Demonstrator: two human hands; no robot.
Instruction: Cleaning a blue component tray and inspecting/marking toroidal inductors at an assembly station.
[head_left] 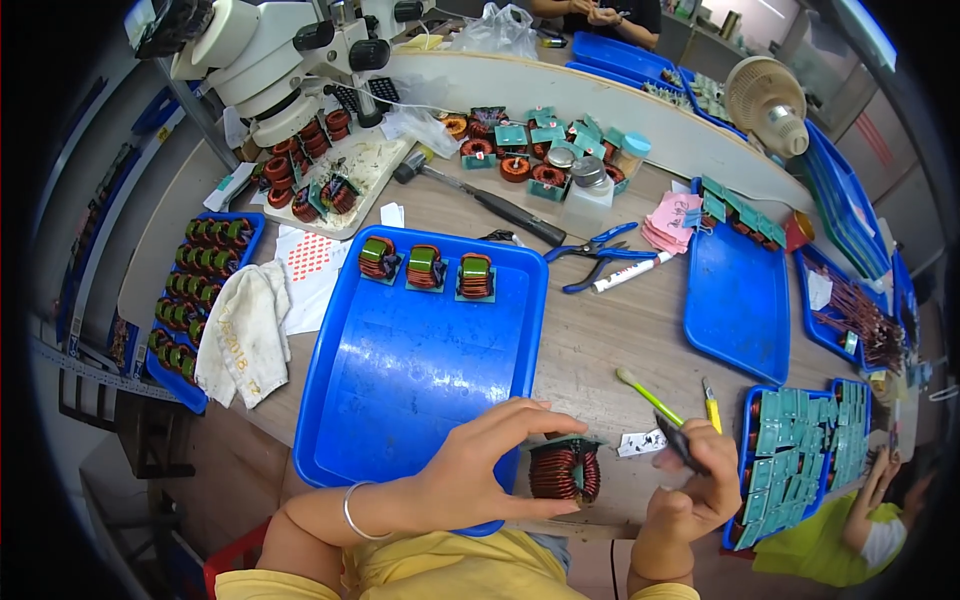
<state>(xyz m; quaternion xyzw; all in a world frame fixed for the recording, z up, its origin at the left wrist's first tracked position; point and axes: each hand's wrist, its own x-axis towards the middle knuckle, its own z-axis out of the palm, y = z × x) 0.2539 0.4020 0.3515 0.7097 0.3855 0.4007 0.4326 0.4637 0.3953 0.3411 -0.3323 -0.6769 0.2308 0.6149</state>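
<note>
My left hand (470, 465) grips a copper-wound toroidal coil (566, 472) by its edges, fingers at the top and thumb at the bottom. The coil is just above or on the near table edge; I cannot tell which. In my right hand (695, 490) is a small dark tool (683, 445), its far end in line with a green stick (655, 402) with a pale tip; whether they are joined is unclear. Left of the coil lies a blue tray (415, 370) with three green-topped coils (424, 268) along its far side.
Pliers (600, 255), a white marker (632, 272) and a hammer (500, 210) lie beyond the tray. A yellow cutter (711, 405) is near my right hand. Trays of coils (790, 465) stand at right. A microscope (265, 75) rises at far left. Other people are nearby.
</note>
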